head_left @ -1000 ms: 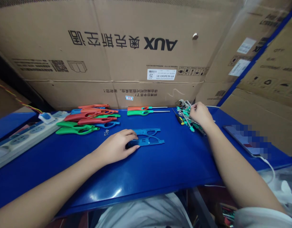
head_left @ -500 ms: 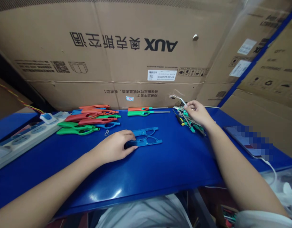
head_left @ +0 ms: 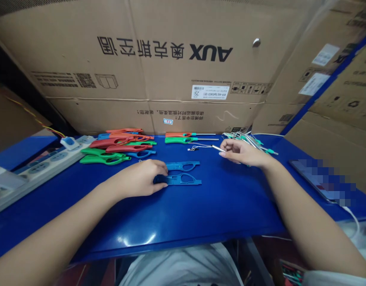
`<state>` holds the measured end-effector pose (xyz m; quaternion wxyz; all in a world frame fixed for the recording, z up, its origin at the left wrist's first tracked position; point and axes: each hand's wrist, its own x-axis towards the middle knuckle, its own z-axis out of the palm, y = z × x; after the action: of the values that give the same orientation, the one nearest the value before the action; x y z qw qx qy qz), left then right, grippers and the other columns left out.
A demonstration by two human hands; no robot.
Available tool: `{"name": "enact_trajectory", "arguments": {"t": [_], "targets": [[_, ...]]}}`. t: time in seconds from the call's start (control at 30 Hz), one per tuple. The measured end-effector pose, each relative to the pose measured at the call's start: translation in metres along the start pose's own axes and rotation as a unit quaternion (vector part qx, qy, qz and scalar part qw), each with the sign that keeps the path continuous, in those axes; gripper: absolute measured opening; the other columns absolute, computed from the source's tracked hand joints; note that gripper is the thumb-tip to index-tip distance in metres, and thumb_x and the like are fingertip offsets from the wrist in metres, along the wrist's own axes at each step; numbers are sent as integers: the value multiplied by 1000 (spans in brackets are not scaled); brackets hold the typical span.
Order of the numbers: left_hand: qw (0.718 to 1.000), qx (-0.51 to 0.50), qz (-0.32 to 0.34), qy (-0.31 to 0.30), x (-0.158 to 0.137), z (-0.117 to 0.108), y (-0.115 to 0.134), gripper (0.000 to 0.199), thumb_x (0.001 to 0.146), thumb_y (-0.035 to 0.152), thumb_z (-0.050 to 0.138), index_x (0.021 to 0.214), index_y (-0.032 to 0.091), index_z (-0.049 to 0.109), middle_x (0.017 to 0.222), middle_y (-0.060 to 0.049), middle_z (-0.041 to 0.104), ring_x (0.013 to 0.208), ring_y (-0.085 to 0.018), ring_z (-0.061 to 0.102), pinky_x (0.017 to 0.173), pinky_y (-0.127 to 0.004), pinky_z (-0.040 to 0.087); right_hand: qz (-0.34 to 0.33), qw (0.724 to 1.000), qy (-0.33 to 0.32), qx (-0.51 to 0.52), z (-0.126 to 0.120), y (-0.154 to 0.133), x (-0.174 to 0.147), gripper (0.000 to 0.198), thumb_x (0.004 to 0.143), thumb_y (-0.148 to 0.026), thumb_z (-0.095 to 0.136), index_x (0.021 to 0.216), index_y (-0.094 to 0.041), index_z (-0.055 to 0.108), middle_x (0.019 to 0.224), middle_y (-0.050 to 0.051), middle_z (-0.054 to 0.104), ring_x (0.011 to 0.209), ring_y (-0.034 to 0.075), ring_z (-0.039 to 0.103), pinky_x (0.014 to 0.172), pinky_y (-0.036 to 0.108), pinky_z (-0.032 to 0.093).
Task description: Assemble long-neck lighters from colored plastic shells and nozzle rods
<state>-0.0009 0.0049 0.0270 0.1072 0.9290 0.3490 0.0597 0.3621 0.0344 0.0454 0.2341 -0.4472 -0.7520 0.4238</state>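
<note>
Several coloured handles (head_left: 123, 147) lie heaped at the left of the worktop (head_left: 224, 202), unchanged from a second ago. Next along, my left hand (head_left: 144, 174) keeps its place over the left ends of two blue half-shells (head_left: 177, 180), fingers curled and thumb along the nearer one; whether it grips or only steadies them I cannot tell. What changes is further right: a wire (head_left: 204, 145) now trails leftward from a thin metal tube (head_left: 217, 148), near the half-shells but not touching them. My right hand (head_left: 242, 152) pinches that tube between thumb and fingers, having brought it left and down from the rod pile (head_left: 250, 139) just behind. I read that as one part picked out and in hand. My two hands stand well apart, the right forearm angling in from the lower right.
</note>
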Motion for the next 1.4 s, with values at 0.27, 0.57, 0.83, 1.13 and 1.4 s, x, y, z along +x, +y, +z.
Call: {"name": "enact_trajectory", "arguments": {"t": [0.27,0.57,0.83,1.13,1.4], "targets": [[969,-127,-36,210,11,25,20,56,92,43,65,141,21,48,136,-11,63,123,-26,62,104,-40,51,-8,998,-56,7,14,4,5,41,82,-55,72,88,-20,52,73,-4,53,58,8,44,51,23,36],[915,-289,-54,276,18,39,28,59,90,31,67,144,23,43,89,1,68,78,-14,66,79,-28,56,-37,998,-55,-4,50,-2,16,39,87,-56,64,91,-18,55,72,-4,51,59,9,45,55,24,38],[914,-248,-64,315,16,28,28,24,90,34,68,109,20,73,85,-2,74,73,-14,67,71,-24,54,16,985,-161,-52,43,-7,10,43,95,-59,52,93,-17,63,71,-2,56,52,8,47,48,21,37],[932,-233,-102,259,18,29,19,25,86,42,72,90,18,79,79,-3,77,65,-14,66,62,-24,49,6,977,-211,-26,39,-3,7,42,88,-56,65,105,-17,63,73,-2,60,63,10,50,57,23,40],[983,-113,-24,145,14,20,15,24,97,28,56,100,17,77,91,-6,75,78,-17,68,73,-27,52,9,979,-189,-77,36,1,8,36,90,-52,63,99,-17,65,73,-1,60,57,10,51,53,22,40]]}}
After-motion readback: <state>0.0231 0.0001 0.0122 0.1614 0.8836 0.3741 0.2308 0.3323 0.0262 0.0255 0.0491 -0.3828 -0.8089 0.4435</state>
